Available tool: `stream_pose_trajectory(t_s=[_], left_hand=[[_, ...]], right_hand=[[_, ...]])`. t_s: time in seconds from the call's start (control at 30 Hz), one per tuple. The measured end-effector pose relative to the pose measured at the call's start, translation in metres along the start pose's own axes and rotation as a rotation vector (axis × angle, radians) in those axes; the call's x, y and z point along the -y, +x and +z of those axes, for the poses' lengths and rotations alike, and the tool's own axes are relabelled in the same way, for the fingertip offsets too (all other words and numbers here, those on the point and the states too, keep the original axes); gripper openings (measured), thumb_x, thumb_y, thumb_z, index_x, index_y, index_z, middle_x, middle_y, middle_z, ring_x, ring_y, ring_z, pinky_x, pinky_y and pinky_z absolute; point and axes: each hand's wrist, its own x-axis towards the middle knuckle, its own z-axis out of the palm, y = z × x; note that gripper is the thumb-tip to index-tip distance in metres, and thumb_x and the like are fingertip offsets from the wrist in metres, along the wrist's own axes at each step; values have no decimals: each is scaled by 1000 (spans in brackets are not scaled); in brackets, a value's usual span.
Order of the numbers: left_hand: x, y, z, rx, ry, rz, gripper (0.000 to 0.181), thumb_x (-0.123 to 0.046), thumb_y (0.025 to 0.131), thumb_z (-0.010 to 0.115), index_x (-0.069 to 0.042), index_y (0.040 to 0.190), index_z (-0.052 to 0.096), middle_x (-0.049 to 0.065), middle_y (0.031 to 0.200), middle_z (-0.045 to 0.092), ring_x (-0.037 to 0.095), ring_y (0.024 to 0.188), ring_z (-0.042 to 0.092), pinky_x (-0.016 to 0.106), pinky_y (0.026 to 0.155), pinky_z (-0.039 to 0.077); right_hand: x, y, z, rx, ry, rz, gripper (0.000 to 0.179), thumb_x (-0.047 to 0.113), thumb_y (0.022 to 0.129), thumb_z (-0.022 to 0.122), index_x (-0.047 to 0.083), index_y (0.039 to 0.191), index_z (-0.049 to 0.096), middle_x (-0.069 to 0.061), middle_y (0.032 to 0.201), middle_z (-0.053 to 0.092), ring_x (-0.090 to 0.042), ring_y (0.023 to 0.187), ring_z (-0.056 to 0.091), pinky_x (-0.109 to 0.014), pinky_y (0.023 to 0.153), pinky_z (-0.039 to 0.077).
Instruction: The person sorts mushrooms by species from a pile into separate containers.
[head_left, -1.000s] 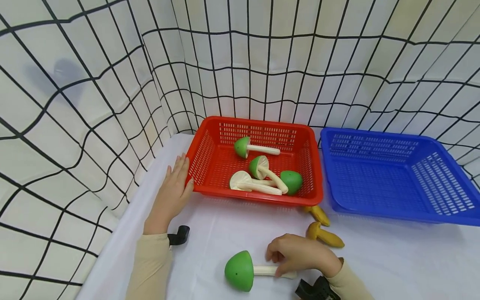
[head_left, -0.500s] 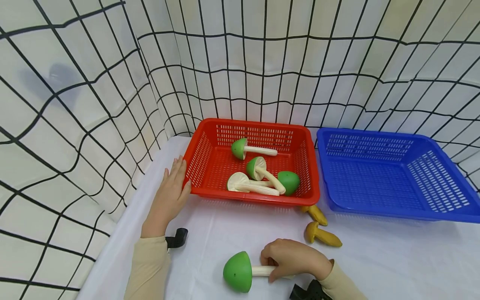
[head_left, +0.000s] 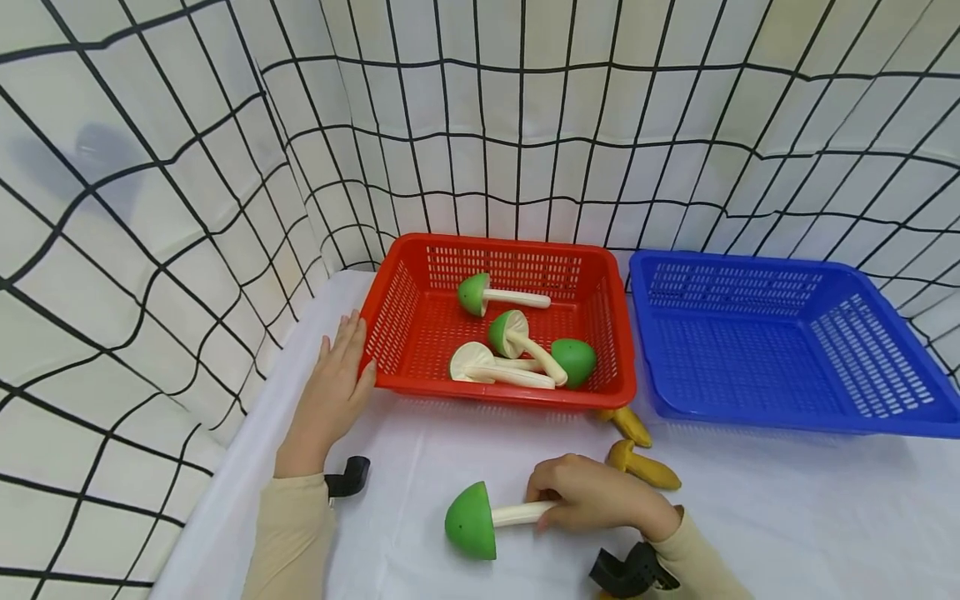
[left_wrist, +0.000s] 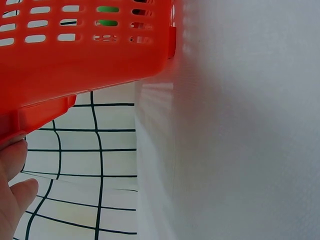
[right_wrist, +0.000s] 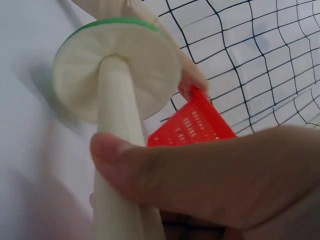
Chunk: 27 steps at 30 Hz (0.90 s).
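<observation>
My right hand (head_left: 596, 496) pinches the pale stem of a green-capped toy mushroom (head_left: 471, 522), thumb laid across the stem in the right wrist view. The cap points left, and its pale gilled underside (right_wrist: 80, 75) faces the right wrist camera. My left hand (head_left: 326, 396) rests with fairly straight fingers against the left side of a red plastic basket (head_left: 498, 393). Inside lie several similar mushrooms, among them one with its stem to the right (head_left: 517, 297) at the back. In the left wrist view, fingertips (left_wrist: 14, 157) touch the basket's rim.
A blue plastic basket (head_left: 742, 358) stands right of the red one. Two small mustard-yellow mushrooms lie on the white cloth: one (head_left: 652, 471) just beyond the right hand, another (head_left: 632, 428) partly under the red basket's front corner. A black grid netting (head_left: 517, 133) rises behind and at left.
My right hand has closed on the stem, and the mushroom has shifted slightly up and away from the front edge, its cap tilting a little. My left hand stays at the red basket.
</observation>
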Motion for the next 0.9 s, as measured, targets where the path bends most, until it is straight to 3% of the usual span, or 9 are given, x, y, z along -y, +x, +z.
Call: stream_pose_trajectory(t_s=[0.2, 0.5, 0.7, 0.9], left_hand=[[2, -3, 0, 1, 12, -4, 57, -18, 97, 39, 8, 145, 23, 21, 153, 18, 33, 142, 14, 52, 113, 7], [-1, -1, -1, 0, 2, -1, 57, -18, 97, 39, 9, 145, 24, 22, 153, 19, 32, 142, 14, 51, 113, 7], [-2, -1, -1, 4, 0, -5, 58, -19, 97, 40, 8, 145, 24, 22, 153, 19, 33, 142, 14, 52, 113, 7], [-2, 0, -1, -3, 0, -3, 57, -18, 96, 40, 8, 145, 24, 21, 153, 19, 34, 141, 16, 52, 113, 8]], right_hand=[[-3, -8, -12, -122, -8, -104, 11, 12, 81, 73, 13, 90, 67, 13, 83, 58, 4, 72, 49, -15, 65, 45], [-6, -20, -21, -295, 2, -75, 14, 11, 80, 74, 12, 91, 67, 11, 83, 58, 0, 72, 48, -22, 62, 47], [-6, -23, -24, -344, 21, -61, 14, 10, 79, 74, 11, 90, 67, 11, 82, 58, 0, 73, 50, -23, 62, 49], [-6, -23, -27, -430, 22, -128, 16, 7, 78, 75, 12, 90, 66, 10, 81, 61, 1, 72, 54, -19, 60, 49]])
